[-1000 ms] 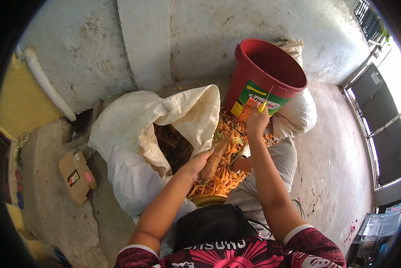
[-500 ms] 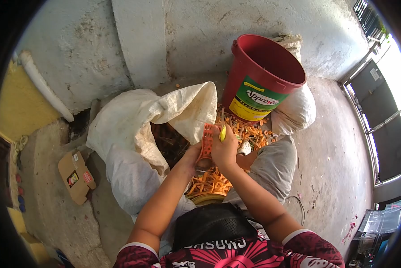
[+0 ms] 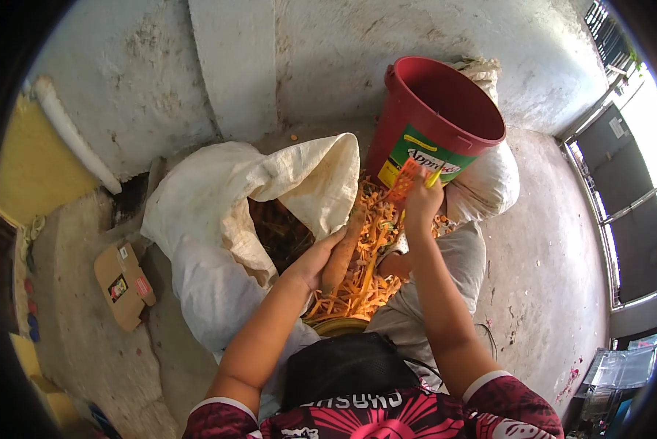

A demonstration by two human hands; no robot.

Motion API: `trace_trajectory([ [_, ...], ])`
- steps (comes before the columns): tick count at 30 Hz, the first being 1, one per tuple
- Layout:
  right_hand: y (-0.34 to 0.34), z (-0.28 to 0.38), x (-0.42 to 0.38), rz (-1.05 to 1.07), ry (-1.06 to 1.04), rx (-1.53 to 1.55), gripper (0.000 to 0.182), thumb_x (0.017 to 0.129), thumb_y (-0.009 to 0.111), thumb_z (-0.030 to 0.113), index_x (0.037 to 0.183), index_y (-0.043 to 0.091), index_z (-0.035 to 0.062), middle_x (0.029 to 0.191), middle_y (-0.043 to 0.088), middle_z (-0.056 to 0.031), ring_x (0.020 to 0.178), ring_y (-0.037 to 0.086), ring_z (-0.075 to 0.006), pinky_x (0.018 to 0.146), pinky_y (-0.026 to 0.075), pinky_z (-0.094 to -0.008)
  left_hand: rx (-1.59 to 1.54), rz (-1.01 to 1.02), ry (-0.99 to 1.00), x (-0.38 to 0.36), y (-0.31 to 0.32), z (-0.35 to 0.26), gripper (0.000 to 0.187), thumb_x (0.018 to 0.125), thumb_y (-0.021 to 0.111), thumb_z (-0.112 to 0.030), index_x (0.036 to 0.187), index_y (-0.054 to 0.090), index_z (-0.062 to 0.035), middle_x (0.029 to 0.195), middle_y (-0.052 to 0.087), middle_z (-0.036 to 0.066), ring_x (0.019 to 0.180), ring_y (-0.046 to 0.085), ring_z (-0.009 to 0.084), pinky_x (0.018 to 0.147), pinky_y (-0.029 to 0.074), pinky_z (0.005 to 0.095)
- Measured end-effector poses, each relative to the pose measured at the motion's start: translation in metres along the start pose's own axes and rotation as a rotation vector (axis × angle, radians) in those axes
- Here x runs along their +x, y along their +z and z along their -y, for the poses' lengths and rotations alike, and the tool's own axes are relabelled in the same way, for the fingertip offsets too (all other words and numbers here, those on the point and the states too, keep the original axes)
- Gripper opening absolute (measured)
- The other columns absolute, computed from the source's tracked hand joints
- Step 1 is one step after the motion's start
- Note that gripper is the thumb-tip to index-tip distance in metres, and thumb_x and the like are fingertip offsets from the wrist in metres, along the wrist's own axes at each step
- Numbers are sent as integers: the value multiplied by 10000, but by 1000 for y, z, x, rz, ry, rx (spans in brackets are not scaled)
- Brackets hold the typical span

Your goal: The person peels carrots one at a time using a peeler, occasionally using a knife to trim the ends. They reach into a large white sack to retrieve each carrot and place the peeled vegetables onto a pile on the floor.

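Note:
My left hand (image 3: 317,262) is closed around the lower part of a long carrot (image 3: 342,252), which points up and away from me. My right hand (image 3: 424,203) grips an orange perforated tool (image 3: 403,183) together with something yellow (image 3: 433,178), in front of the red bucket's label. Beneath both hands lies a heap of orange peelings (image 3: 372,282), with the rim of a yellowish basin (image 3: 341,326) at its near end. Left of the carrot, a white sack (image 3: 204,192) stands open with dark contents.
The red bucket (image 3: 398,110) stands beyond the peelings, beside a full white sack (image 3: 491,179). A flattened cardboard box (image 3: 123,289) lies on the floor at the left. A wall (image 3: 328,58) runs behind. Clear plastic containers (image 3: 621,366) are at the lower right.
My right hand has moved up and right with the orange tool, away from my left hand. The carrot now shows along most of its length.

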State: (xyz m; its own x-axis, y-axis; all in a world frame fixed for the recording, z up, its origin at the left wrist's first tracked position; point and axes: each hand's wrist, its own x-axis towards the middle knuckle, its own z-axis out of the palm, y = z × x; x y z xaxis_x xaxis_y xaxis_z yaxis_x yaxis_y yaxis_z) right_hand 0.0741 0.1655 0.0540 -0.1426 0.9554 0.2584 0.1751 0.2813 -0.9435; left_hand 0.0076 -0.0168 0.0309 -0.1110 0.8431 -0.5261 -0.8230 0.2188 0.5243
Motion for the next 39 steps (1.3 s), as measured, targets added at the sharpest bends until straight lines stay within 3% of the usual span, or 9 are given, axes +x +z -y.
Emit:
trace_trajectory([
  [3, 4, 45, -57, 258, 88, 174, 207, 853, 490, 205, 819, 535, 6, 631, 538, -49, 551, 473, -93, 510, 383, -259, -176, 240, -27, 15, -19, 3, 350, 877, 366, -373, 946, 502, -57, 747, 551, 51, 610, 542, 137, 498, 461, 256],
  [11, 8, 42, -110, 404, -65, -30, 209, 842, 507, 178, 863, 518, -30, 614, 529, -140, 537, 504, -203, 518, 398, -294, -208, 146, 95, 10, -13, 3, 264, 868, 400, -277, 954, 520, -57, 818, 595, 60, 636, 595, 137, 536, 503, 269],
  [15, 15, 32, -104, 247, -232, -142, 217, 819, 522, 188, 891, 518, -17, 650, 553, -190, 595, 550, -320, 545, 420, -369, -93, 23, 50, 1, -4, 0, 283, 879, 380, -298, 922, 512, -52, 744, 569, 52, 586, 565, 143, 490, 475, 263],
  [18, 18, 18, -65, 56, -205, -176, 225, 826, 502, 226, 815, 506, 1, 646, 555, -186, 620, 562, -347, 540, 419, -401, -13, 186, -22, 7, -13, 5, 346, 888, 342, -363, 876, 492, -52, 680, 502, 37, 554, 498, 132, 468, 424, 244],
  [22, 14, -6, 3, -172, -215, -240, 206, 850, 472, 174, 765, 483, -14, 582, 504, -117, 513, 480, -224, 502, 371, -331, -29, 211, -84, -1, -6, 4, 421, 885, 281, -449, 829, 449, -67, 660, 407, 24, 567, 402, 109, 487, 377, 230],
  [25, 3, -5, 20, -149, -71, -85, 210, 853, 470, 176, 778, 494, -19, 606, 510, -81, 525, 467, -170, 500, 362, -293, -95, 348, 24, 8, -11, 6, 424, 883, 277, -457, 816, 441, -71, 647, 389, 23, 558, 382, 114, 475, 364, 237],
  [30, 8, 6, -18, 106, 3, 151, 190, 845, 492, 184, 786, 522, 6, 646, 523, -22, 567, 452, -76, 525, 375, -244, -163, 167, -27, 7, -11, 1, 400, 881, 304, -441, 815, 448, -75, 655, 398, 30, 569, 392, 131, 467, 359, 254],
  [32, 4, 39, -58, 304, 82, 269, 146, 845, 490, 160, 849, 521, 18, 672, 536, -27, 561, 476, -66, 500, 392, -209, -161, 210, 15, 10, -16, 1, 371, 875, 344, -420, 879, 482, -76, 719, 494, 40, 601, 485, 143, 473, 412, 266],
  [39, 8, 43, -107, 380, -162, 37, 212, 845, 503, 175, 923, 505, -22, 667, 548, -121, 600, 519, -167, 565, 413, -285, -233, 234, 169, 4, -10, 0, 263, 885, 379, -249, 1019, 501, -59, 888, 594, 59, 712, 606, 139, 571, 515, 271],
])
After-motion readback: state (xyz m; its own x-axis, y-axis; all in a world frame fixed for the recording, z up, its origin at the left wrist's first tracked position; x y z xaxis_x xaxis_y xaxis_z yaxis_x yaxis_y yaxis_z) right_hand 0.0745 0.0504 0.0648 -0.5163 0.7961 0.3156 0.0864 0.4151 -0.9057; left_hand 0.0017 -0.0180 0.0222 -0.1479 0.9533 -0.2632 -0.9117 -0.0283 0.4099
